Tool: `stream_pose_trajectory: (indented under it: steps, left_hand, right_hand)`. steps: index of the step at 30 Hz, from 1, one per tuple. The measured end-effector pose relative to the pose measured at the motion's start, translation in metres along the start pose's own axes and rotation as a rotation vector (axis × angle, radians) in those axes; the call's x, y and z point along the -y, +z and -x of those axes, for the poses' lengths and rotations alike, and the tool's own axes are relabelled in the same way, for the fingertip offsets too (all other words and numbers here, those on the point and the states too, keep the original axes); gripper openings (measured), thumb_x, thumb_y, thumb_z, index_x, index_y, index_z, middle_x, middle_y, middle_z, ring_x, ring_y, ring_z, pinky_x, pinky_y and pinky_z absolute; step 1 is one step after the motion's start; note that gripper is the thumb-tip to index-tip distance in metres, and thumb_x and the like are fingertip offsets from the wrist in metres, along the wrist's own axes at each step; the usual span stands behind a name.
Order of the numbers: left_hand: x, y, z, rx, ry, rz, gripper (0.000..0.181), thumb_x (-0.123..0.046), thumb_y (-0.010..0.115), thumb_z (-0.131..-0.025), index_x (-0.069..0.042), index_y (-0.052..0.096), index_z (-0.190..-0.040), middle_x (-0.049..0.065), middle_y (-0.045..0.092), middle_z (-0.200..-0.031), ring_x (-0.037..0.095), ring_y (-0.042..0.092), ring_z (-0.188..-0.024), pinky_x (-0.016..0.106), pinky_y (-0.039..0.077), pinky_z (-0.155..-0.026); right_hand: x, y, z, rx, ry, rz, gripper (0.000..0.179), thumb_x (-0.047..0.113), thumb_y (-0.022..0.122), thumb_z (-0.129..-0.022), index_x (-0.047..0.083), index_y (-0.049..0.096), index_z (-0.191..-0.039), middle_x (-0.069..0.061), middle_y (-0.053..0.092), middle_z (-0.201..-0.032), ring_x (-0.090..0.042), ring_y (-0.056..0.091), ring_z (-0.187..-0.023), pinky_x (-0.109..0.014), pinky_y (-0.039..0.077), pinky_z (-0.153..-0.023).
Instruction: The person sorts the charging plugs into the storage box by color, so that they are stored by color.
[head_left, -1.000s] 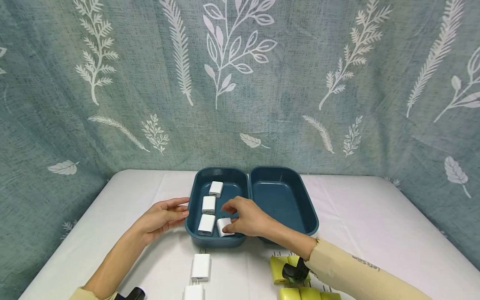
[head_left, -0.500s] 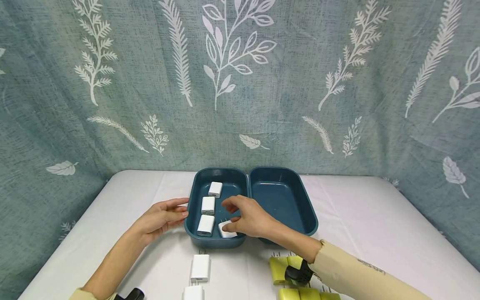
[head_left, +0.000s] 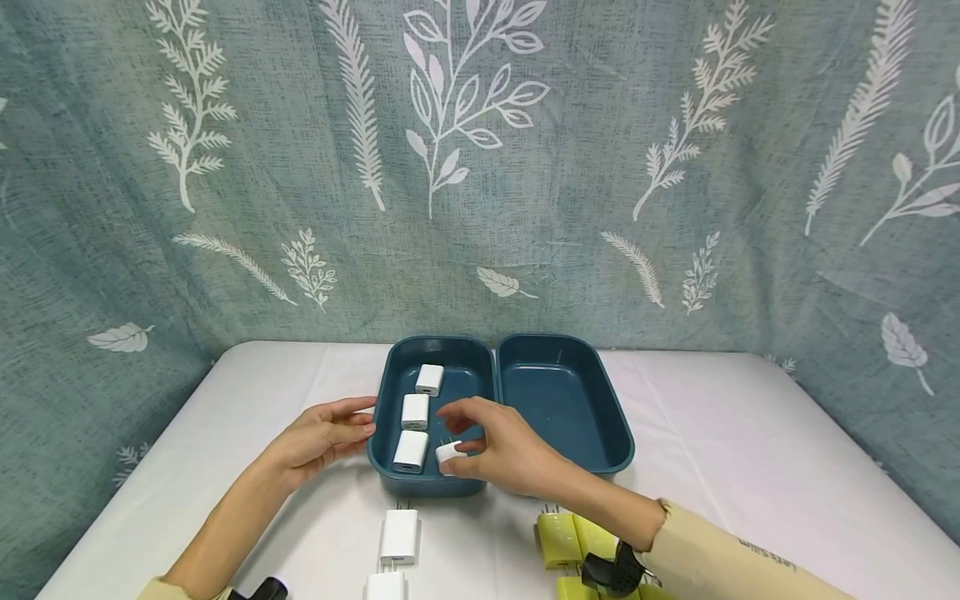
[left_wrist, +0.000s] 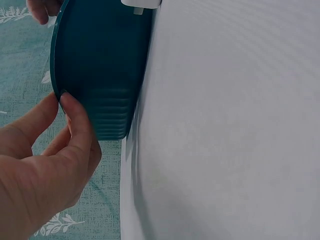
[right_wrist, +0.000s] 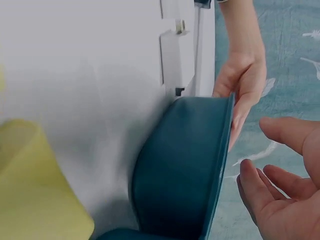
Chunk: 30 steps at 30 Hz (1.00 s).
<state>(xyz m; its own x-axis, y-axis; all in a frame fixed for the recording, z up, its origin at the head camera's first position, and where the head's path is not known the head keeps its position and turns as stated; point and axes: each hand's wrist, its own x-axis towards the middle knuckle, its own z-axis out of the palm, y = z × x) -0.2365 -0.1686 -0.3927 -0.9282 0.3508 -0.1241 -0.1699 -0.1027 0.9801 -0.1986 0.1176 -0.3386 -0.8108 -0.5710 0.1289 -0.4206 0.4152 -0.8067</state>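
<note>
Along right sleeve [head_left: 727, 554] | "Let's slim" | right hand [head_left: 502, 442] over white charger [head_left: 447, 451]

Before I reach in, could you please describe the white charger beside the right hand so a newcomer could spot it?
On the white table, find the left dark blue tray. In its near right part lies a white charger, partly hidden by the right hand, set apart from the column of three chargers.
</note>
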Motion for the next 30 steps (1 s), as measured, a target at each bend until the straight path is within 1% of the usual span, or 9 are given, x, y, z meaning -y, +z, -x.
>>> stream_pose_trajectory:
  steps: [3, 7, 9, 14, 17, 21, 27, 30]
  left_hand:
    - [0.000, 0.000, 0.001, 0.004, 0.002, 0.004, 0.059, 0.004, 0.062, -0.093, 0.012, 0.037, -0.146, 0.006, 0.063, -0.100, 0.014, 0.065, -0.090, 0.028, 0.055, -0.086]
    - [-0.001, 0.000, 0.001, 0.012, 0.000, 0.016, 0.059, 0.005, 0.061, -0.093, 0.012, 0.036, -0.146, 0.006, 0.064, -0.101, 0.014, 0.066, -0.091, 0.029, 0.055, -0.087]
    - [-0.001, 0.000, 0.001, 0.015, -0.002, 0.016, 0.059, 0.004, 0.061, -0.093, 0.012, 0.036, -0.146, 0.007, 0.065, -0.102, 0.015, 0.066, -0.092, 0.029, 0.055, -0.088]
    - [0.000, 0.000, 0.001, 0.014, -0.002, 0.005, 0.059, 0.003, 0.062, -0.094, 0.012, 0.036, -0.146, 0.008, 0.065, -0.103, 0.016, 0.066, -0.094, 0.029, 0.055, -0.088]
    - [-0.001, -0.001, 0.001, 0.014, -0.001, 0.000, 0.059, 0.002, 0.062, -0.094, 0.012, 0.037, -0.146, 0.008, 0.065, -0.103, 0.017, 0.066, -0.093, 0.029, 0.055, -0.087]
    - [-0.002, 0.000, 0.001, 0.019, -0.001, 0.003, 0.059, 0.003, 0.062, -0.094, 0.013, 0.036, -0.146, 0.007, 0.065, -0.102, 0.016, 0.066, -0.092, 0.029, 0.055, -0.087]
    - [-0.004, -0.001, 0.000, 0.027, 0.005, 0.006, 0.059, 0.003, 0.061, -0.094, 0.013, 0.035, -0.146, 0.007, 0.064, -0.103, 0.014, 0.066, -0.092, 0.028, 0.055, -0.086]
    - [-0.004, -0.001, 0.000, 0.027, 0.003, 0.008, 0.059, 0.004, 0.061, -0.094, 0.013, 0.035, -0.146, 0.007, 0.063, -0.102, 0.014, 0.066, -0.092, 0.028, 0.055, -0.086]
  right_hand:
    - [0.004, 0.001, 0.005, 0.003, -0.012, -0.005, 0.052, 0.008, 0.079, -0.085, 0.005, 0.057, -0.132, -0.004, 0.059, -0.118, -0.023, 0.057, -0.112, -0.024, 0.054, -0.087]
    - [0.008, 0.003, 0.011, 0.012, -0.027, -0.024, 0.050, 0.008, 0.079, -0.085, 0.005, 0.058, -0.131, -0.005, 0.059, -0.119, -0.026, 0.056, -0.113, -0.025, 0.054, -0.087]
    - [0.009, 0.005, 0.014, 0.020, -0.025, -0.036, 0.049, 0.008, 0.079, -0.085, 0.006, 0.059, -0.130, -0.003, 0.059, -0.120, -0.026, 0.056, -0.114, -0.025, 0.054, -0.087]
    - [0.015, 0.010, 0.021, 0.039, -0.036, -0.062, 0.047, 0.006, 0.080, -0.083, 0.010, 0.061, -0.126, 0.001, 0.060, -0.120, -0.016, 0.057, -0.111, -0.024, 0.054, -0.088]
    - [0.018, 0.015, 0.025, 0.055, -0.036, -0.094, 0.046, 0.004, 0.081, -0.082, 0.013, 0.063, -0.124, 0.004, 0.061, -0.119, -0.017, 0.058, -0.111, -0.024, 0.054, -0.087]
    - [0.018, 0.020, 0.030, 0.084, -0.029, -0.125, 0.043, 0.006, 0.080, -0.083, 0.014, 0.064, -0.122, 0.002, 0.062, -0.117, -0.023, 0.059, -0.110, -0.023, 0.055, -0.085]
    - [0.014, 0.025, 0.036, 0.138, -0.024, -0.142, 0.040, 0.012, 0.080, -0.085, 0.016, 0.064, -0.122, 0.004, 0.062, -0.117, -0.017, 0.060, -0.105, -0.022, 0.054, -0.084]
    - [0.011, 0.028, 0.037, 0.165, -0.024, -0.156, 0.041, 0.010, 0.080, -0.085, 0.012, 0.064, -0.123, 0.000, 0.062, -0.117, -0.017, 0.060, -0.104, -0.022, 0.054, -0.084]
